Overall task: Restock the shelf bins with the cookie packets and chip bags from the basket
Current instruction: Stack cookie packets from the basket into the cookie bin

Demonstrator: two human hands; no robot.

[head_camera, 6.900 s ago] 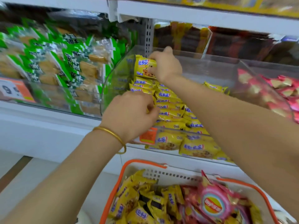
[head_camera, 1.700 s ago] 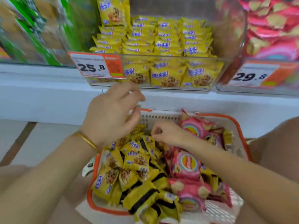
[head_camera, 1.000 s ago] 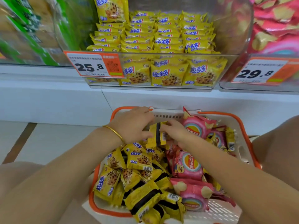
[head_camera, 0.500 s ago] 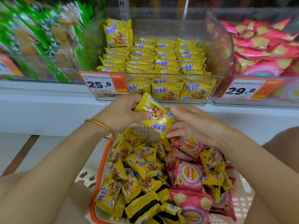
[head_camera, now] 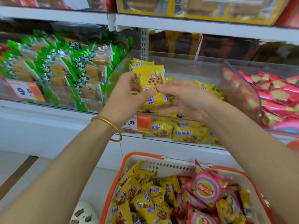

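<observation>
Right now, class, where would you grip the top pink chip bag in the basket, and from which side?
Pinch the chip bag by its flat crimped upper edge, from above: that edge pokes up free, while the puffy body may slip.

I've got a yellow cookie packet (head_camera: 151, 81), blue lettering, brown chip specks; pink chip bags (head_camera: 205, 189) in my orange-rimmed white basket (head_camera: 145, 154); gold bangle (head_camera: 103, 118).
</observation>
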